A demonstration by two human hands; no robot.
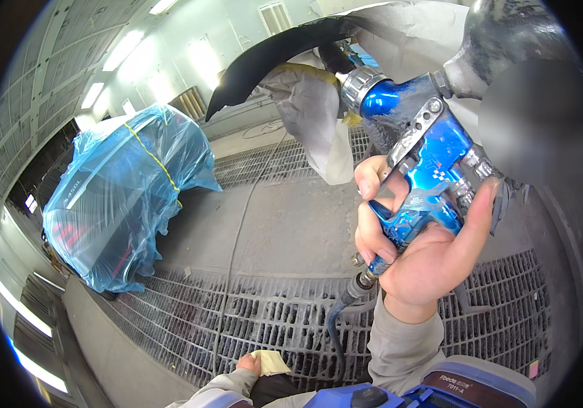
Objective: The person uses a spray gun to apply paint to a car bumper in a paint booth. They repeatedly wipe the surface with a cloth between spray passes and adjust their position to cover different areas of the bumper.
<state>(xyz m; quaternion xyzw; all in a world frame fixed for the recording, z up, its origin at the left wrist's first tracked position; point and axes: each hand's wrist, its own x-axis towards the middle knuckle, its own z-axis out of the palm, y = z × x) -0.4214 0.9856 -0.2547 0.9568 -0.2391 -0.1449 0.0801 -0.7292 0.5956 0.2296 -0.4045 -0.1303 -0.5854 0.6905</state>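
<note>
My right hand (417, 262) is raised at the right, closed around the grip of a blue spray gun (441, 153) with a silver air cap and a dark, smeared cup on top. My fingers curl at the trigger, and a dark air hose (333, 326) hangs from the bottom of the handle. Low in the view, my left hand (248, 363) pinches a pale yellow cloth (271, 362). Beyond the gun's nozzle stands a glossy black curved panel (271, 58), with grey masking paper (308, 115) hanging from it; the gun hides part of it.
At the left stands a vehicle wrapped in blue plastic film (125, 197) with a yellow band across it. Metal floor grating (264, 319) runs across the front, and a thin hose (237, 238) trails over the grey floor. Bright lamps (123, 51) line the booth wall.
</note>
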